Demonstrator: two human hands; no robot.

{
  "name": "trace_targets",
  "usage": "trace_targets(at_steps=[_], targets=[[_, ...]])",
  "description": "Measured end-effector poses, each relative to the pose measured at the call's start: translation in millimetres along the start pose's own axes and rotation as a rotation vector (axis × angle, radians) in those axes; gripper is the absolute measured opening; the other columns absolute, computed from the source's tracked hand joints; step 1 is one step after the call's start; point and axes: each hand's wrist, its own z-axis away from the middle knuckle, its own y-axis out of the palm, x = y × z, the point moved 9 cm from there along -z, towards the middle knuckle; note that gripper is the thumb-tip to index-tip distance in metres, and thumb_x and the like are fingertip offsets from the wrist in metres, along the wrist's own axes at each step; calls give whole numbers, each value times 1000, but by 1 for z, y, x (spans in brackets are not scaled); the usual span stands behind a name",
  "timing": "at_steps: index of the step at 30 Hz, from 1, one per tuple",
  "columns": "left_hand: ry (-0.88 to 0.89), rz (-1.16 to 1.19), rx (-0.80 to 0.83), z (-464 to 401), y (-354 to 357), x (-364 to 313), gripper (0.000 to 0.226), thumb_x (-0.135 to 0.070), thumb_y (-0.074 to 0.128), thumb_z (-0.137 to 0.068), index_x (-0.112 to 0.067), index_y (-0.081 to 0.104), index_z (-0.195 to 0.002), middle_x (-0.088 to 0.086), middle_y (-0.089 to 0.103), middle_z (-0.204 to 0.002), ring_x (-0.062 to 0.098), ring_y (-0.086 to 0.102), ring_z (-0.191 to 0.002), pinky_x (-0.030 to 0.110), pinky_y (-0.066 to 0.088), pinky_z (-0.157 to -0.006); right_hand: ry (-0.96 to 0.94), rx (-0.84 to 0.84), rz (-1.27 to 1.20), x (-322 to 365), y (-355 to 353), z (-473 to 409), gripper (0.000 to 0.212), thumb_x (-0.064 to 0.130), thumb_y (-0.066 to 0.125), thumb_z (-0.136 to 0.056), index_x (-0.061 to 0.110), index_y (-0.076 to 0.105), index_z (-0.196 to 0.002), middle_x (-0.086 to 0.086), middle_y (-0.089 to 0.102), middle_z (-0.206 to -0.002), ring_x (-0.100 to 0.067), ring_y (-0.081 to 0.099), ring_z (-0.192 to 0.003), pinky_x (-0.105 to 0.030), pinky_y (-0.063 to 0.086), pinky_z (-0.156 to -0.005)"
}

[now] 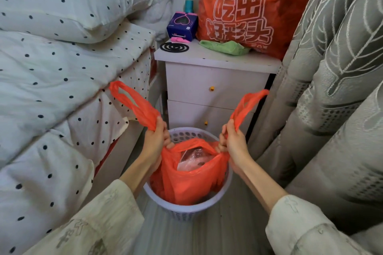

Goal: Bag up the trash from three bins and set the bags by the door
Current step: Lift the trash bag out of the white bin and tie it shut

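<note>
While the orange trash bag [186,180] sits in the lavender bin [187,207] at 6 o'clock, the left hand [154,141] clenches its left handle and the right hand [233,143] its right handle, both pulled apart.

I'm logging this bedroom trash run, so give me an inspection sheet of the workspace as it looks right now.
Surface: grey striped floor between the bed and the curtain.
Job's things: orange trash bag sits in the white bin, mouth open, clear plastic inside, handles pulled up and apart.
Clutter: nightstand carries a black spiral coil, a purple box, a green cloth and a big orange printed bag.
Grippers: left hand grips the left handle; right hand grips the right handle.
Cables: nothing seen.
Surroundings: door not in view.
</note>
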Motion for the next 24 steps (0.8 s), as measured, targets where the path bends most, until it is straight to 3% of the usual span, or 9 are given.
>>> trace_targets(at_steps=[3, 12, 15, 18, 24], targets=[[22, -3, 41, -6, 30, -26, 37, -39, 33, -96, -18, 37, -66, -9, 23, -32, 3, 21, -27, 14, 27, -33, -33, 47, -9, 34, 29, -9, 43, 39, 27, -99, 18, 32, -62, 8, 24, -28, -5, 17, -23, -9, 16, -33], [193, 140, 71, -13, 65, -109, 40, -39, 30, -97, -20, 34, -62, -12, 23, -33, 4, 21, -27, 12, 26, -34, -174, 163, -128, 128, 69, -5, 44, 41, 26, -98, 18, 32, -61, 9, 21, -29, -5, 15, -23, -8, 14, -34], [178, -3, 71, -7, 66, -108, 39, -38, 31, -97, -21, 33, -62, -11, 22, -33, 3, 20, -27, 12, 24, -34, -146, 170, -54, 128, 65, 0, 45, 42, 27, -98, 18, 32, -60, 8, 23, -29, -5, 16, -23, -7, 15, -35], [198, 2, 47, -5, 59, -110, 39, -38, 30, -97, -21, 31, -62, -10, 22, -31, 2, 19, -27, 11, 20, -32, -139, 151, -125, 118, 57, 0, 45, 41, 26, -98, 18, 31, -60, 9, 20, -29, -5, 15, -23, -6, 14, -36], [174, -119, 53, 1, 60, -98, 39, -35, 30, -98, -20, 31, -62, -8, 24, -30, 2, 19, -26, 9, 17, -33, -155, 185, -1, 105, 61, 5, 43, 38, 30, -98, 16, 37, -63, 8, 22, -29, -6, 17, -24, -9, 15, -35]])
